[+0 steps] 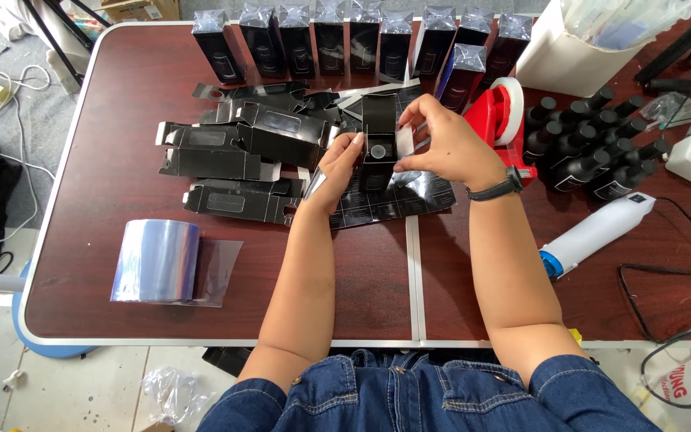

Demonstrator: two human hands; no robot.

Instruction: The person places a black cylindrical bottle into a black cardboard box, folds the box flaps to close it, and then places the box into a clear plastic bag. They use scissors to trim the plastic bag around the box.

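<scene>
An open box is held upright between the left hand and right hand, above flat sheets on the table. Folded cartons are piled to its left, bottles grouped right (a tape dispenser between), wrapped boxes lined behind.

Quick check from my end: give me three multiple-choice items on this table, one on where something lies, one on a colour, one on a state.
1. Where does the clear plastic film roll lie?
A. left of both hands
B. behind the bottles
C. on the floor

2. What colour is the tape dispenser?
A. blue
B. red
C. green

3. How does the small black cardboard box stand?
A. sealed in film
B. flattened
C. open, held by both hands

Answers: 1 A, it rests on the brown table at the left; 2 B, its body is red; 3 C, the left hand and right hand grip it with its top flap up.
</scene>
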